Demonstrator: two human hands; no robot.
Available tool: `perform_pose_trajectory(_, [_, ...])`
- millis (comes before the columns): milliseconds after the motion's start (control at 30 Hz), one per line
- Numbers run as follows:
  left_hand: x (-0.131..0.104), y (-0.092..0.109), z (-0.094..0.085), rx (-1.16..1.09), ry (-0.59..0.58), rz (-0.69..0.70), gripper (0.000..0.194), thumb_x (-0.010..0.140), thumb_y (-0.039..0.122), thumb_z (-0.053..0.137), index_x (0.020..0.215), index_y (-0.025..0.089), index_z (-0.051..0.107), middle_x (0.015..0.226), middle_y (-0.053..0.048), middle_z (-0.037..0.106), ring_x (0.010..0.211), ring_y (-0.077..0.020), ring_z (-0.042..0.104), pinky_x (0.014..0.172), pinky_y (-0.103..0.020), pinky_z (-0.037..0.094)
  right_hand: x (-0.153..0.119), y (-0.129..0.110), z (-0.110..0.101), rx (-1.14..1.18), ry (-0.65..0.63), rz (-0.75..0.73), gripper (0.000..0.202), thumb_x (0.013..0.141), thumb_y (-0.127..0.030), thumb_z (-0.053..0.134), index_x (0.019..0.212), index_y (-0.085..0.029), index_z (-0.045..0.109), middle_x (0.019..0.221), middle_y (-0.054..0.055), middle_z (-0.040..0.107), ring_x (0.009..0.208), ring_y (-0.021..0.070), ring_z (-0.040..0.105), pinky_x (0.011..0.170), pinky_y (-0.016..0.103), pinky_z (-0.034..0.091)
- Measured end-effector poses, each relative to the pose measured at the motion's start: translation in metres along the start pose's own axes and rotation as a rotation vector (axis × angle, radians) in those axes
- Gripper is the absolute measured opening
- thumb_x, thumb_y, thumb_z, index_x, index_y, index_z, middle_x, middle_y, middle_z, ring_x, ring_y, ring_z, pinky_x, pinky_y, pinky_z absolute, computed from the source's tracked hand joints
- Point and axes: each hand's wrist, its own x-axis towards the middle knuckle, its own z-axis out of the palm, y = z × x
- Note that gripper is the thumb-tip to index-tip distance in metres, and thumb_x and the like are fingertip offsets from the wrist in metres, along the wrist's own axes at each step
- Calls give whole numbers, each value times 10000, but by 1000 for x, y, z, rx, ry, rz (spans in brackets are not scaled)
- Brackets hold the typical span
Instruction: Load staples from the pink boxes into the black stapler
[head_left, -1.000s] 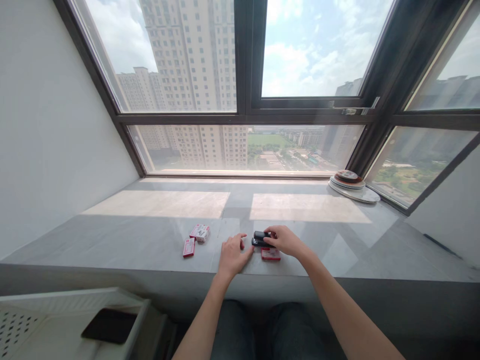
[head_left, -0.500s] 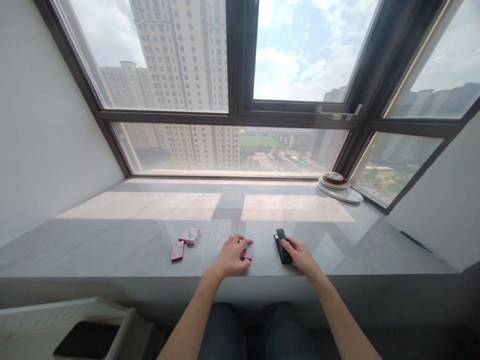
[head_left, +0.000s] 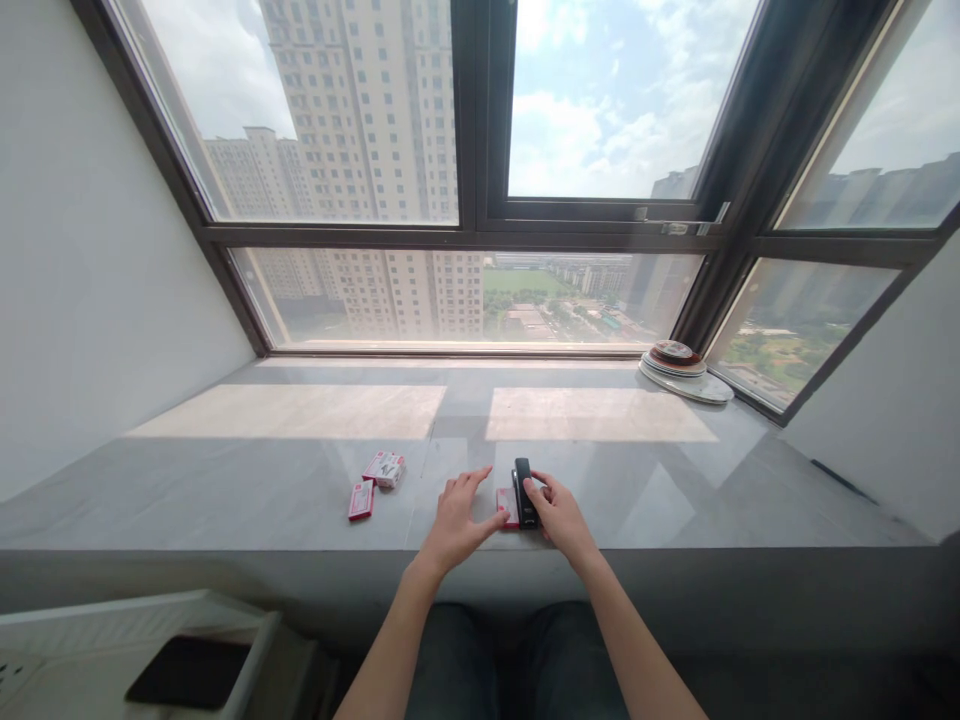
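Note:
My right hand (head_left: 556,512) grips a black stapler (head_left: 526,495) from its right side, near the front of the sill. Directly left of the stapler, and partly hidden by it, lies a small pink-and-white box (head_left: 506,506). My left hand (head_left: 461,515) is open, thumb and fingers spread, with the thumb tip at the box's near left edge; I cannot tell whether it touches. Farther left on the sill rest two similar small boxes, a white-and-pink box (head_left: 387,469) and a red-edged box (head_left: 361,500) in front of it.
The grey marble sill (head_left: 262,490) runs below the window. A stack of plates (head_left: 679,372) stands in its back right corner. Below on the left is a white plastic container (head_left: 247,650) with a dark flat object (head_left: 187,672) on it.
My right hand has carried the stapler left, up against the small box. My left hand has let go of that box and opened its fingers.

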Motion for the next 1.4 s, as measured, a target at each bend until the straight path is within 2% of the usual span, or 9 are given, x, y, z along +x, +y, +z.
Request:
perform_pose_trajectory(133, [-21, -40, -46, 337, 499, -469, 391, 928, 487, 508, 1206, 229, 600, 1173, -121, 584, 1145, -324, 510, 982, -463, 389, -4, -4, -1, 27, 59, 44, 694, 894, -689, 493, 1349, -167, 542, 562, -66, 465, 381, 109, 396, 363, 222, 321])
perform_pose_trajectory(200, [-33, -66, -68, 488, 574, -672, 486, 899, 518, 528, 1280, 217, 557, 1210, -152, 565, 1151, -366, 497, 930, -483, 402, -6, -6, -1, 9, 79, 35, 677, 880, -679, 523, 1311, -160, 574, 548, -57, 476, 386, 112, 403, 374, 223, 321])
perform_pose_trajectory(467, [-52, -97, -103, 321, -18, -501, 602, 817, 611, 608, 1335, 314, 540, 1089, -47, 665, 1013, -268, 622, 846, -334, 432, -4, -3, -2, -49, 28, 25, 651, 844, -693, 564, 1227, -169, 612, 524, -83, 445, 335, 107, 404, 340, 220, 296])
perform_pose_trajectory(633, [-42, -69, -82, 150, -60, -273, 615, 715, 607, 730, 1213, 263, 626, 1169, -66, 622, 1114, -285, 596, 945, -376, 452, -3, 3, -4, -59, -12, -4, 636, 858, -683, 562, 1212, -158, 615, 543, -80, 446, 346, 109, 428, 347, 227, 318])
perform_pose_trajectory(933, [16, 7, 6, -163, -181, 52, 636, 679, 530, 830, 1241, 297, 645, 1150, -60, 674, 1094, -269, 604, 970, -387, 472, -4, -3, -4, -95, 4, -4, 632, 853, -686, 569, 1166, -144, 648, 575, -58, 491, 401, 104, 444, 403, 229, 329])
perform_pose_trajectory(1067, [23, 10, 12, -141, -216, 112, 746, 670, 560, 831, 1332, 313, 594, 1253, -58, 644, 1174, -275, 564, 1014, -395, 448, -7, -9, -4, -90, 13, -26, 604, 849, -667, 581, 1135, -142, 670, 579, -45, 503, 437, 112, 455, 433, 231, 339])
perform_pose_trajectory(1167, [23, -13, -13, -37, -38, 85, 545, 868, 505, 656, 1376, 334, 557, 1390, -38, 568, 1289, -259, 482, 1109, -427, 365, -10, -16, -4, -97, 31, -2, 613, 829, -672, 598, 1131, -144, 678, 564, -37, 506, 453, 129, 470, 439, 240, 338])
perform_pose_trajectory(1300, [19, -81, -72, 233, 289, -271, 429, 937, 254, 431, 1326, 291, 610, 1400, -59, 564, 1286, -299, 469, 1111, -520, 328, -14, -26, -4, -105, 30, 23, 603, 810, -671, 616, 1110, -152, 691, 542, -28, 506, 469, 150, 487, 441, 251, 339])
perform_pose_trajectory(1400, [7, -133, -110, 353, 172, -434, 503, 834, 210, 494, 1309, 307, 626, 1490, -42, 495, 1310, -350, 443, 1070, -554, 355, -14, -28, -4, -97, 24, 24, 600, 815, -668, 611, 1121, -158, 685, 543, -29, 504, 460, 149, 483, 437, 254, 341])
